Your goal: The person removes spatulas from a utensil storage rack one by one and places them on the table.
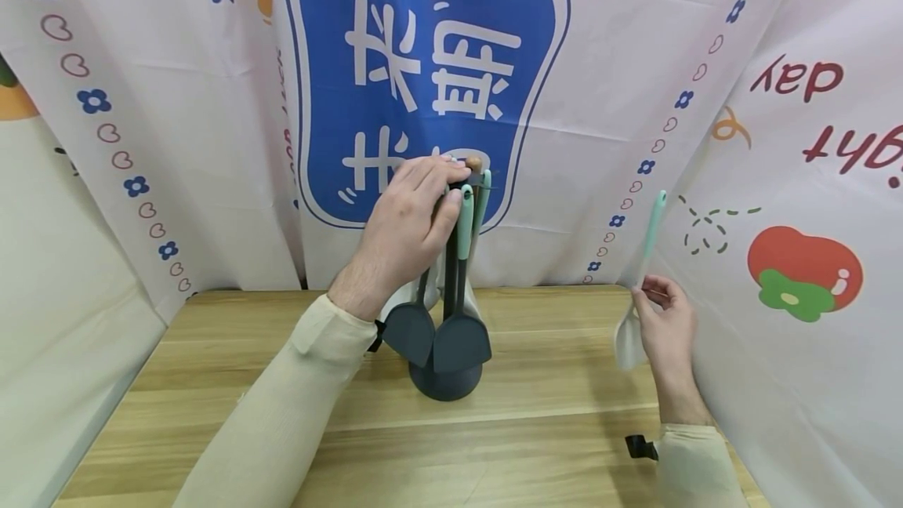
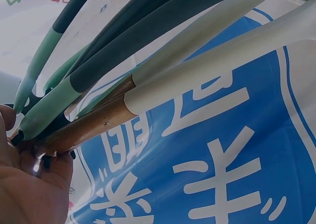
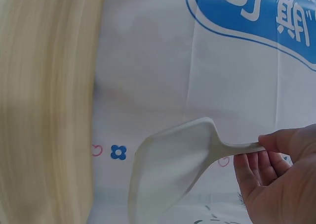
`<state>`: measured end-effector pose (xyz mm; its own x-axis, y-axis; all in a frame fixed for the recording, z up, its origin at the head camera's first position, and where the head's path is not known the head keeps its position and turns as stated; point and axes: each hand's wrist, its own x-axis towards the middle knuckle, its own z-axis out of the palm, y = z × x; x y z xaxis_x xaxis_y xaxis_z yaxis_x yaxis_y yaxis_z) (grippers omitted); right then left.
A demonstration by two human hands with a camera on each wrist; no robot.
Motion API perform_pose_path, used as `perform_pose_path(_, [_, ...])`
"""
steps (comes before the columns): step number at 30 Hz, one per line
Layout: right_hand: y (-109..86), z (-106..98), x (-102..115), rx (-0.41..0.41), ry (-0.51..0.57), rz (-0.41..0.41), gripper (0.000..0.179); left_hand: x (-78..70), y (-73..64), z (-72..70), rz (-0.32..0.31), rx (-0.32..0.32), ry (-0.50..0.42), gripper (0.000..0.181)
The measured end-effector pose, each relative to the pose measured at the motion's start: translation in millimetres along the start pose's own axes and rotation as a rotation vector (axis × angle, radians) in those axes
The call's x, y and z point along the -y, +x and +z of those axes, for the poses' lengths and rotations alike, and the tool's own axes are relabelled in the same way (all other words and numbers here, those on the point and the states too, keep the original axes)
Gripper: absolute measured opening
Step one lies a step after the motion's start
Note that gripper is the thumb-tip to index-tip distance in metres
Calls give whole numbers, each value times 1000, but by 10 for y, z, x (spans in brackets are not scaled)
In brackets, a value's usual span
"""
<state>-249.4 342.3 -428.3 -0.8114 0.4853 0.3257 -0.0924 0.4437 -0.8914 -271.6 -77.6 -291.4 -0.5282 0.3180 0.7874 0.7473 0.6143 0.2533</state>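
Observation:
A dark utensil stand (image 1: pixel 446 383) rises from the table, hung with several turners and other tools. Two dark turners (image 1: pixel 462 343) face the front; some handles are mint green, others wooden (image 2: pixel 94 125). My left hand (image 1: pixel 409 214) grips the top of the stand, among the handle ends; its fingertips are partly hidden there. Off to the right, my right hand (image 1: pixel 666 324) pinches a white turner (image 3: pixel 177 157) by the neck, between thumb and fingers. That turner stands upright, its mint handle (image 1: pixel 654 222) pointing up and its blade down, close over the table.
The wooden table (image 1: pixel 550 414) ends at a white printed cloth (image 1: pixel 564 202) hanging behind it. More cloth (image 1: pixel 790 382) closes in the right side, close beside my right hand. Pale blades hang at the back of the stand, partly covered by the dark ones.

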Motion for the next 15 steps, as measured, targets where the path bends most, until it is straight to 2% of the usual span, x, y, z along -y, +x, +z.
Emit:
perform_pose_path(9, [64,-54,-190,-2,-108,16,32,-11,8,-12,0,-2,-2,42])
perform_pose_path(15, [110,-69,-321,16,-138,12,31,-27,8,-21,-22,3,-12,43])
